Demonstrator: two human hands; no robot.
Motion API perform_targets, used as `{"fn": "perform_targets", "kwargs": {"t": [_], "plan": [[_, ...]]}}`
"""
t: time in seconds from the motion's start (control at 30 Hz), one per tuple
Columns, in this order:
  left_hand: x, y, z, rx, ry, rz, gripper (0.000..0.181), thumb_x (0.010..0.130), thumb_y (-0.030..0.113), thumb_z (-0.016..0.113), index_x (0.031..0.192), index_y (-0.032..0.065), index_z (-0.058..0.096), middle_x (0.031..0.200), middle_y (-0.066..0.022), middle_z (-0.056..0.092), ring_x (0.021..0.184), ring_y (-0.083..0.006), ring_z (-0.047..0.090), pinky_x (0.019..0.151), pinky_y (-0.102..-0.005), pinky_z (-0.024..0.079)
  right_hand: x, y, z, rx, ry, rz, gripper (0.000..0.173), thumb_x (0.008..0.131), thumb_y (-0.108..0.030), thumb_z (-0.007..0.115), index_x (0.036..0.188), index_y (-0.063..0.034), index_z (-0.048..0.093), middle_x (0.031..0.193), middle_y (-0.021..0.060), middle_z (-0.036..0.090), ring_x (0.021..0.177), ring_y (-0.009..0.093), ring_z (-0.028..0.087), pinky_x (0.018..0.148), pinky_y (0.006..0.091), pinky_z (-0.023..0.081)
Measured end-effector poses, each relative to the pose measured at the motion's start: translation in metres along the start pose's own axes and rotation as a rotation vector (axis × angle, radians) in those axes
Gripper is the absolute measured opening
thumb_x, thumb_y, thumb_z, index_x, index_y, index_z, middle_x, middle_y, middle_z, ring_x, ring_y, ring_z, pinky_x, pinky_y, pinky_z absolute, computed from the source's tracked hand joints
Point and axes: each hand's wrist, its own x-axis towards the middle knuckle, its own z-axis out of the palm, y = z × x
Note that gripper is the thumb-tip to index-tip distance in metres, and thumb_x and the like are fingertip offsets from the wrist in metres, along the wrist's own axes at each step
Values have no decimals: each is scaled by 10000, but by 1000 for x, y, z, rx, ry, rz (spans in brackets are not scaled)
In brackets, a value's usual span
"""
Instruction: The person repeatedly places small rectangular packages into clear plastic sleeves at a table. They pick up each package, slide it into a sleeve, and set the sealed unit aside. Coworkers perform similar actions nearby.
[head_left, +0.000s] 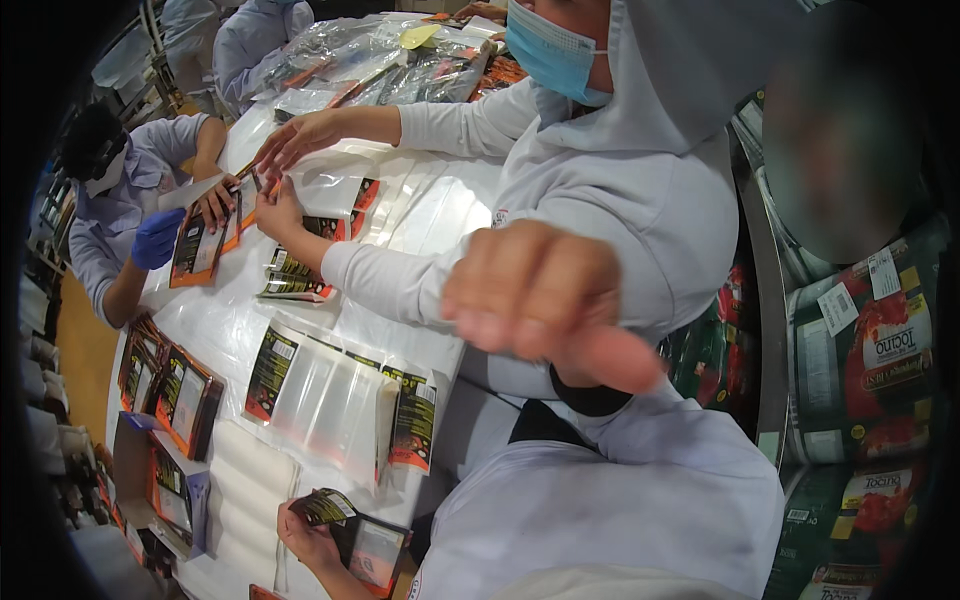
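My left hand (313, 534) is at the lower edge of the view, its fingers gripping a printed plastic pouch (375, 556) in black and orange with a clear window; one flap of it curls up at the fingertips. Close to the camera, my right hand (534, 294) is raised over my lap and blurred by motion. Its fingers are curled and the thumb sticks out; its palm is hidden, so whether it holds anything cannot be seen. Between my hands and the table's middle lies a spread row of flat clear pouches (334, 397) with black and orange printed ends.
Beside me a person in a white hooded coat (600, 202) handles pouches; across the table another (135, 172) with one blue glove does likewise. Stacked pouches (187, 397), an open box (135, 480) and folded white sheets (247, 495) lie left. Green printed packs (862, 367) stand right.
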Motion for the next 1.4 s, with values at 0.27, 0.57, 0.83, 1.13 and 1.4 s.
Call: {"fn": "perform_targets", "kwargs": {"t": [0.27, 0.57, 0.83, 1.13, 1.4], "plan": [[6, -1, -3, -319, 65, -120, 390, 1003, 435, 498, 1028, 53, 572, 963, -71, 659, 768, -123, 633, 430, -181, 410, 20, -135, 16, 335, -264, -213, 231, 831, -200, 779, 688, -88, 637, 665, -4, 602, 504, 108, 516, 488, 250, 443], [6, 6, 1, -194, -86, -57, 152, 961, 174, 589, 958, 30, 544, 898, -68, 654, 698, -94, 622, 469, -176, 427, -1, 38, -1, -1776, -594, 858, 487, 854, -398, 669, 1246, -121, 589, 908, 107, 706, 761, 271, 687, 719, 389, 523], [0, 15, 7, -139, 45, -58, 181, 937, 149, 606, 950, -25, 558, 812, -83, 597, 730, -154, 614, 736, -311, 532, -48, 159, -17, -1710, -269, 1096, 799, 707, -465, 772, 1241, 64, 501, 892, 183, 667, 785, 306, 689, 656, 389, 519], [-4, 8, 11, 209, -122, 155, 361, 822, 335, 745, 811, -12, 644, 708, -59, 566, 635, -133, 522, 593, -246, 390, -58, 220, -9, -1936, -334, 973, 509, 800, -217, 651, 1240, 0, 517, 1017, 174, 648, 916, 305, 645, 734, 449, 485], [8, 5, 6, 373, -159, 121, 433, 774, 415, 762, 742, -10, 686, 656, -64, 591, 582, -140, 539, 543, -262, 393, -56, 197, -17, -1828, -266, 785, 569, 735, -354, 770, 1156, -52, 534, 891, 92, 608, 820, 256, 638, 699, 382, 497]]}}
